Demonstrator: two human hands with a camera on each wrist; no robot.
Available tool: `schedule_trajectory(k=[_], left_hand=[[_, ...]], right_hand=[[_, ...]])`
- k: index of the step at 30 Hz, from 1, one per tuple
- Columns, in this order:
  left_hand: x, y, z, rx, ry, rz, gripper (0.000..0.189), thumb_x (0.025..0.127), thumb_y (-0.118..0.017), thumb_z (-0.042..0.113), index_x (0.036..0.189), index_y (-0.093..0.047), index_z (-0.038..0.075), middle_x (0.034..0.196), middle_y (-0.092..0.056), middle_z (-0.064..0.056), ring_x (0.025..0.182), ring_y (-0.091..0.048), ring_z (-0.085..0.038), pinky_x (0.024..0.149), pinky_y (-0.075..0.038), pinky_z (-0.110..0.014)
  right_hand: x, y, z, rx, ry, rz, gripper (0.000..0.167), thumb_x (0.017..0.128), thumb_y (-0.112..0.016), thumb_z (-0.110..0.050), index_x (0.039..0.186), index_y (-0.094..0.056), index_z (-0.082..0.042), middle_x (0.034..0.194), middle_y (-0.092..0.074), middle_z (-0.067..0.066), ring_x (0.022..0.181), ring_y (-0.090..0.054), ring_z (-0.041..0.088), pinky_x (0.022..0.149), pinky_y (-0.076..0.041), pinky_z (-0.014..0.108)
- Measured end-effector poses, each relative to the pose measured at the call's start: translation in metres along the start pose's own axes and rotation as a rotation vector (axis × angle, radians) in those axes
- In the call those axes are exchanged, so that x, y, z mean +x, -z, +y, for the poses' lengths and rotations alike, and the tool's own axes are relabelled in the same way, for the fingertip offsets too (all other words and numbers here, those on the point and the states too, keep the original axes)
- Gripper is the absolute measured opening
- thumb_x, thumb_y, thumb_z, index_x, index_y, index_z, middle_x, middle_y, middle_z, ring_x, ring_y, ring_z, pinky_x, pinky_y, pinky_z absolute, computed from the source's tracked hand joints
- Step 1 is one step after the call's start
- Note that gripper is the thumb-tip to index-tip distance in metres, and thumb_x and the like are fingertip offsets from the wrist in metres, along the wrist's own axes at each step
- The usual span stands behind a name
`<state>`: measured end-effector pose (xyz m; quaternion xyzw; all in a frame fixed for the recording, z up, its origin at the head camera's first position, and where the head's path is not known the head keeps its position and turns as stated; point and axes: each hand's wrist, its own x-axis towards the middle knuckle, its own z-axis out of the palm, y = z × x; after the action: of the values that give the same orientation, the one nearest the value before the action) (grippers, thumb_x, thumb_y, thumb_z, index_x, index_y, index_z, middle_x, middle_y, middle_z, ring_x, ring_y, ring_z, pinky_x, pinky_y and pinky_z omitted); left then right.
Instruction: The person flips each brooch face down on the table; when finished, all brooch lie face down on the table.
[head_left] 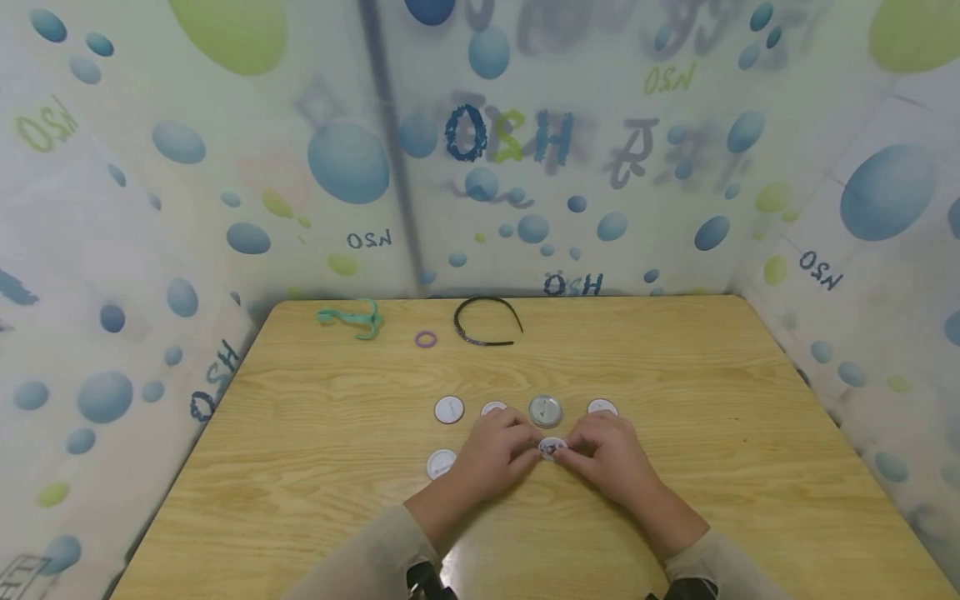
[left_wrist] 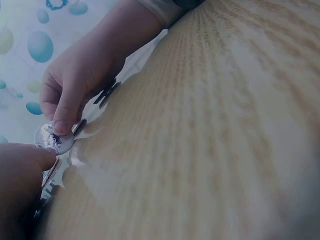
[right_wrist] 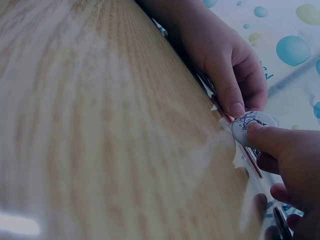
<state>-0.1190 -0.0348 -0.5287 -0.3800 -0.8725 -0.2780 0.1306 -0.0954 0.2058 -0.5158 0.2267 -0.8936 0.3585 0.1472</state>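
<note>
Between both hands a round white button badge [head_left: 552, 448] with a dark printed picture is held face up, tilted a little off the table. My left hand [head_left: 495, 450] pinches its left edge, and my right hand [head_left: 611, 458] pinches the right edge. In the left wrist view the thumbs press on the face of the badge [left_wrist: 56, 140]; the fingers behind it are partly hidden. Just beyond the hands lies a silver-backed badge [head_left: 545, 411], pin side up. A white-backed badge [head_left: 602, 407] shows partly behind my right hand, and another badge [head_left: 493, 407] behind my left.
Further left lie two more pin-side-up badges, an upper badge [head_left: 449, 409] and a lower badge [head_left: 441, 463] beside my left wrist. Along the back of the wooden table [head_left: 712, 358] are a green claw-like item [head_left: 352, 318], a purple ring [head_left: 425, 339] and a black headband [head_left: 459, 321].
</note>
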Motion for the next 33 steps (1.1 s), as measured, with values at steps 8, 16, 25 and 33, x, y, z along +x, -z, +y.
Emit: schedule_trajectory(k=[8, 16, 25, 33], left_hand=[[-0.0004, -0.0012, -0.0002, -0.018, -0.017, 0.040, 0.010, 0.093, -0.083, 0.027, 0.102, -0.082, 0.023, 0.106, -0.067, 0.006, 0.095, -0.059, -0.015, 0.086, -0.048, -0.035], [0.0003, 0.0004, 0.0009, -0.035, -0.031, 0.054, 0.008, 0.091, -0.085, 0.025, 0.098, -0.082, 0.022, 0.104, -0.068, 0.007, 0.093, -0.059, -0.014, 0.085, -0.048, -0.032], [-0.0003, 0.0011, 0.0009, -0.053, -0.043, 0.052, 0.006, 0.092, -0.083, 0.023, 0.096, -0.082, 0.020, 0.102, -0.070, 0.008, 0.091, -0.059, -0.014, 0.084, -0.047, -0.032], [0.0000, 0.0020, 0.0019, -0.049, -0.032, 0.049, 0.006, 0.092, -0.083, 0.025, 0.097, -0.082, 0.021, 0.102, -0.071, 0.010, 0.091, -0.058, -0.013, 0.084, -0.047, -0.031]], right_hand=[[-0.0005, -0.0006, 0.0006, 0.025, 0.037, 0.028, 0.024, 0.076, -0.098, -0.021, 0.075, -0.077, -0.030, 0.079, -0.065, -0.026, 0.079, -0.055, 0.004, 0.072, -0.044, 0.030], [-0.0011, 0.0005, 0.0004, 0.021, 0.036, 0.031, 0.025, 0.076, -0.099, -0.018, 0.075, -0.077, -0.032, 0.081, -0.066, -0.027, 0.082, -0.057, 0.004, 0.074, -0.045, 0.032], [-0.0012, -0.0001, -0.0005, 0.016, 0.050, 0.038, 0.026, 0.072, -0.100, -0.017, 0.074, -0.077, -0.030, 0.082, -0.067, -0.025, 0.083, -0.058, 0.004, 0.075, -0.044, 0.033], [-0.0017, 0.0005, -0.0008, 0.004, 0.052, 0.034, 0.027, 0.072, -0.100, -0.017, 0.073, -0.076, -0.030, 0.082, -0.066, -0.025, 0.084, -0.058, 0.004, 0.076, -0.044, 0.034]])
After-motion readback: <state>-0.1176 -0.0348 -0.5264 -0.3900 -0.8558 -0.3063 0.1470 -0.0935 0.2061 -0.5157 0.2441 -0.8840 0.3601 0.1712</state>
